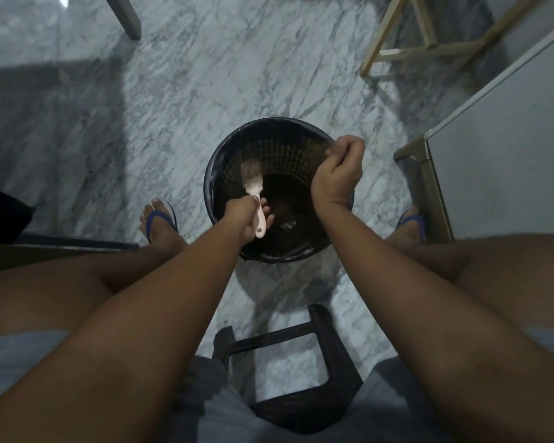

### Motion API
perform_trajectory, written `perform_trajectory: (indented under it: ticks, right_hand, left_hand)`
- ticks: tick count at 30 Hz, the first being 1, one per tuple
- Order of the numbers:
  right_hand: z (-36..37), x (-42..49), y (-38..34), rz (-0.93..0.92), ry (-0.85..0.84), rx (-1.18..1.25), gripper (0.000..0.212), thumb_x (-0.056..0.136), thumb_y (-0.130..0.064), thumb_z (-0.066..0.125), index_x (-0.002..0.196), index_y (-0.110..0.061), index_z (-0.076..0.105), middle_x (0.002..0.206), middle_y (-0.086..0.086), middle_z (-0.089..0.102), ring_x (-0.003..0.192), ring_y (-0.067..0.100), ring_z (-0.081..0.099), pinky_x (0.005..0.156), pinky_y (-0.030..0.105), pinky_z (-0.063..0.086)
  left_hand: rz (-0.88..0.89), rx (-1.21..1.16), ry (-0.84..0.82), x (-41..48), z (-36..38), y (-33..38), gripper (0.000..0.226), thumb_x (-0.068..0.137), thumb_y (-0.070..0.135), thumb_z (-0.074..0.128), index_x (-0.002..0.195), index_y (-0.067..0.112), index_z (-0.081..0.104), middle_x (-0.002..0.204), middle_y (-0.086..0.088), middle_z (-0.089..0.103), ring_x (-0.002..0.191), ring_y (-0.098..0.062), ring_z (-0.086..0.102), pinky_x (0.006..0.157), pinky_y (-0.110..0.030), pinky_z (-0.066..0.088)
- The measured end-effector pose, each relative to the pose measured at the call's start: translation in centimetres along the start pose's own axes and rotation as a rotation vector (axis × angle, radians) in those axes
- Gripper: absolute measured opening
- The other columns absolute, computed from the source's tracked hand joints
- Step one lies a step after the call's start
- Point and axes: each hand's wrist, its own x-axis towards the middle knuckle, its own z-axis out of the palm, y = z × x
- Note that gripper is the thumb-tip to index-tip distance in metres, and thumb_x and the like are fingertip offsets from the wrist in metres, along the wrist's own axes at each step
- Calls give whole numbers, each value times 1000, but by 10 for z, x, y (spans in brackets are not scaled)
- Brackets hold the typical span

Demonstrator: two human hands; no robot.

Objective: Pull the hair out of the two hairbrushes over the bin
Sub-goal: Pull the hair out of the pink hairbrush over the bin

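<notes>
Both hands, left (244, 219) right (339, 169), hairbrush (254, 195) over bin (215, 161)

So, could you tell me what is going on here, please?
A seated person is cleaning a hairbrush over a black bin that stands on the marble floor between their feet. The left hand grips the pale brush by its handle, bristle head pointing away, above the bin's opening. The right hand is raised over the bin's right rim with its fingers pinched together, seemingly on pulled-out hair, though the strands are too faint to confirm. Only one brush is in view.
</notes>
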Motion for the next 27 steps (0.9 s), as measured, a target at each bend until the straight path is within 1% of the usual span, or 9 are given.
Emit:
perform_trajectory:
  ticks: [2, 5, 7, 10, 12, 15, 18, 22, 27]
  right_hand:
    - [-4, -2, 2, 108, -137, -97, 20, 101, -10, 41, 95, 3, 56, 76, 1, 58, 67, 9, 55, 64, 24, 43]
    - [-9, -2, 6, 387, -755, -567, 28, 97, -11, 50, 117, 4, 62, 114, 19, 66, 110, 32, 62, 91, 32, 46]
    - [-8, -6, 8, 461, -973, -764, 40, 95, -13, 52, 130, 6, 54, 129, 24, 59, 122, 37, 56, 101, 37, 44]
    - [0, -11, 4, 411, -829, -483, 55, 99, -23, 48, 151, -9, 34, 148, 18, 46, 137, 31, 44, 113, 36, 34]
    - [6, -13, 2, 359, -750, -271, 58, 100, -39, 49, 153, -21, 33, 146, 9, 50, 131, 18, 50, 110, 30, 35]
    - [10, -12, 2, 242, -739, -169, 48, 95, -38, 61, 140, -21, 55, 123, 1, 68, 102, 4, 61, 94, 14, 43]
    - [12, -6, 10, 108, -551, -193, 23, 91, -21, 67, 111, -11, 75, 103, 2, 76, 95, 10, 69, 93, 29, 54]
    - [9, 2, 12, 12, -444, -164, 15, 93, -18, 63, 95, -10, 75, 90, 0, 74, 86, 10, 67, 83, 31, 55]
    - [6, 8, 0, -71, -219, -40, 17, 97, -16, 57, 93, -4, 69, 88, 5, 69, 83, 16, 65, 75, 29, 54]
  left_hand:
    - [32, 35, -22, 0, -3, 2, 19, 101, 11, 46, 106, 7, 64, 102, -6, 60, 85, -15, 57, 59, -31, 51]
    - [115, 117, -77, 1, -8, 5, 25, 101, 14, 48, 120, 9, 64, 107, -6, 63, 83, -15, 58, 56, -30, 51]
    - [155, 155, -106, -1, -9, 6, 27, 101, 14, 48, 124, 10, 62, 108, -4, 64, 80, -15, 58, 54, -29, 51]
    - [169, 183, -150, -4, -12, 7, 29, 101, 13, 48, 128, 15, 61, 113, 2, 66, 81, -14, 58, 55, -29, 50]
    - [157, 210, -198, -7, -14, 8, 31, 102, 14, 47, 130, 18, 60, 113, 5, 66, 80, -13, 57, 59, -29, 48]
    - [139, 251, -249, -6, -18, 8, 32, 102, 12, 46, 130, 21, 58, 112, 8, 67, 79, -12, 56, 61, -29, 48]
    - [135, 274, -280, -5, -22, 8, 34, 101, 11, 47, 132, 18, 58, 112, 7, 68, 79, -13, 57, 60, -29, 49]
    - [111, 211, -261, -5, -19, 4, 28, 103, 10, 43, 124, 17, 61, 112, 3, 67, 75, -12, 55, 57, -29, 47]
    - [1, 94, -179, -2, -10, -1, 28, 103, 16, 41, 111, 6, 66, 79, -5, 56, 66, -13, 52, 51, -25, 46]
